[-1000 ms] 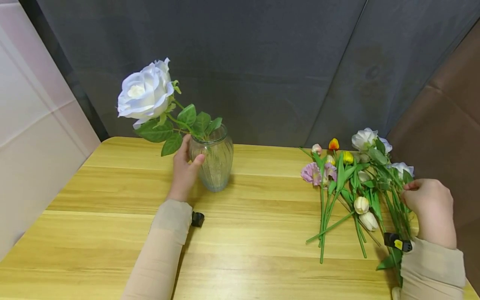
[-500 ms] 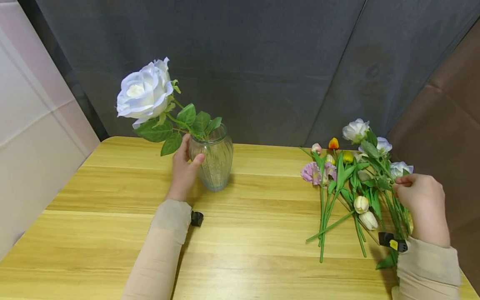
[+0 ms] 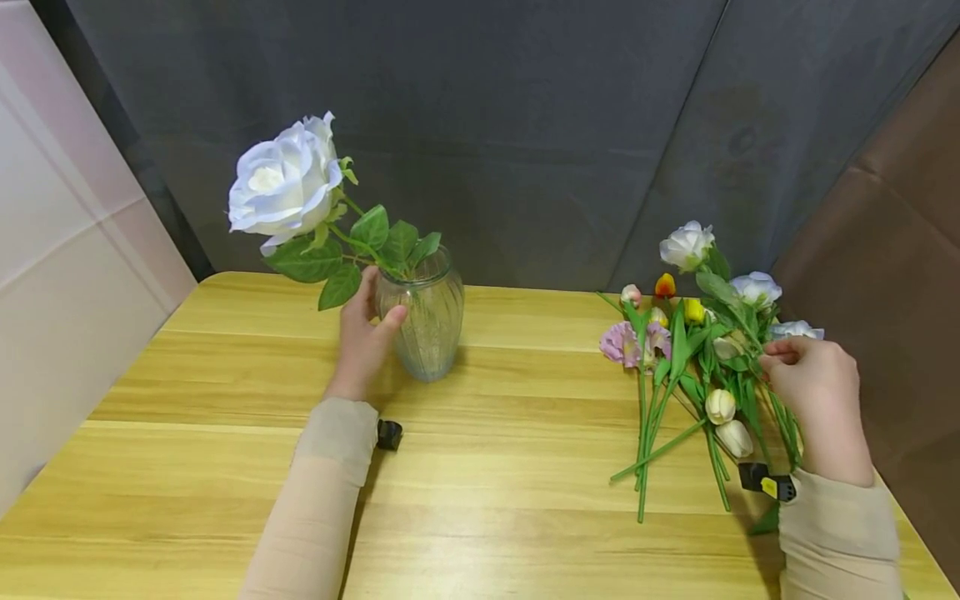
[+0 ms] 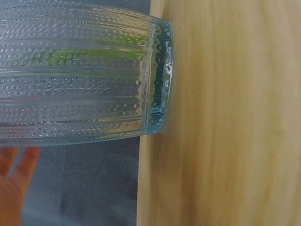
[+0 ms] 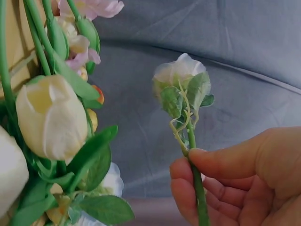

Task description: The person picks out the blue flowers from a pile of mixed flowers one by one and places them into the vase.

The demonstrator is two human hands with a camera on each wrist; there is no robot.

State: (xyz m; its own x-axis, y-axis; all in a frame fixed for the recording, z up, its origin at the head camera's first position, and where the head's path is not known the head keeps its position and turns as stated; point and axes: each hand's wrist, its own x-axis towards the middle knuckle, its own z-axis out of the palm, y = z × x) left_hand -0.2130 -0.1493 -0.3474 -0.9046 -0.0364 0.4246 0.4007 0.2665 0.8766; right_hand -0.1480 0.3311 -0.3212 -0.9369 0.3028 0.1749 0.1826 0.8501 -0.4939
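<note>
A clear ribbed glass vase (image 3: 431, 329) stands upright on the table. My left hand (image 3: 358, 346) holds its left side, thumb in front and fingers behind. One large pale blue-white rose (image 3: 281, 185) leans left out of the vase mouth, its green stem showing through the glass in the left wrist view. At the right, my right hand (image 3: 817, 392) pinches the green stem (image 5: 197, 188) of a smaller white flower (image 3: 687, 247) between thumb and fingers. That flower's head, with leaves below it, rises above the pile in the right wrist view.
Under and beside my right hand lies a pile of flowers: purple blooms (image 3: 621, 343), white tulips (image 3: 722, 407), an orange-red tulip (image 3: 665, 286), a yellow one (image 3: 693, 312) and pale blue roses (image 3: 756, 288). A dark cloth wall (image 3: 480, 150) closes off the wooden table's (image 3: 487, 467) back edge.
My right hand has moved left, lifting the white flower up and left out of the pile. The left hand keeps its hold on the vase, and the large rose has hardly shifted.
</note>
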